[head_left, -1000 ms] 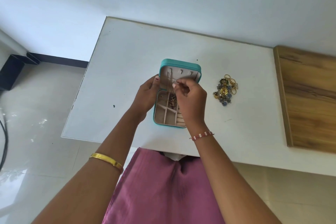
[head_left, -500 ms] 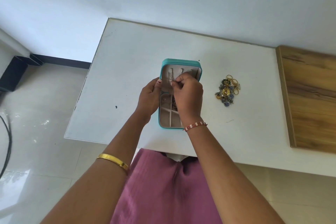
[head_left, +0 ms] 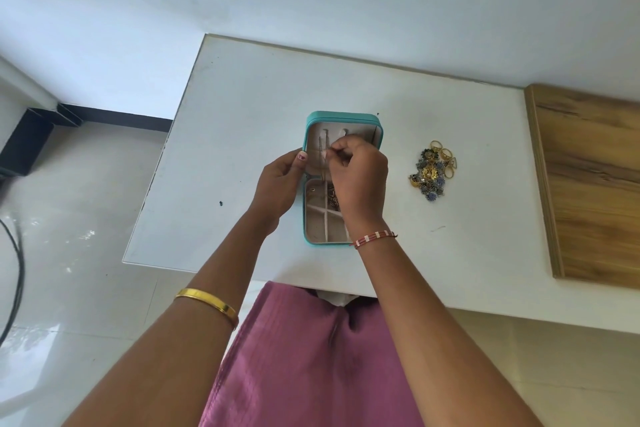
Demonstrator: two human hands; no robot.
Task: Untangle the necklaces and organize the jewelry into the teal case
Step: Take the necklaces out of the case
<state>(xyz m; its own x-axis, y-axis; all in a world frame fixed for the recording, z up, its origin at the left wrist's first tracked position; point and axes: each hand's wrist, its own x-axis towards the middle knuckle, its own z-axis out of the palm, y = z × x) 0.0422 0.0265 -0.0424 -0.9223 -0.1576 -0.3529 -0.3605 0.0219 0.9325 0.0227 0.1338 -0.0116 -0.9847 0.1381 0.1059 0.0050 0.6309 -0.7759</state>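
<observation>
Inside the teal case, right hand fingers pinching a chain hide compartments.

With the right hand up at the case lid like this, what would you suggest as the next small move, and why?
Probably ease the thin chain up onto a lid hook. The right hand pinches something fine at the lid of the open teal case, where a chain hangs, while the left hand steadies the case's side. The jewelry pile still waits on the table.
</observation>
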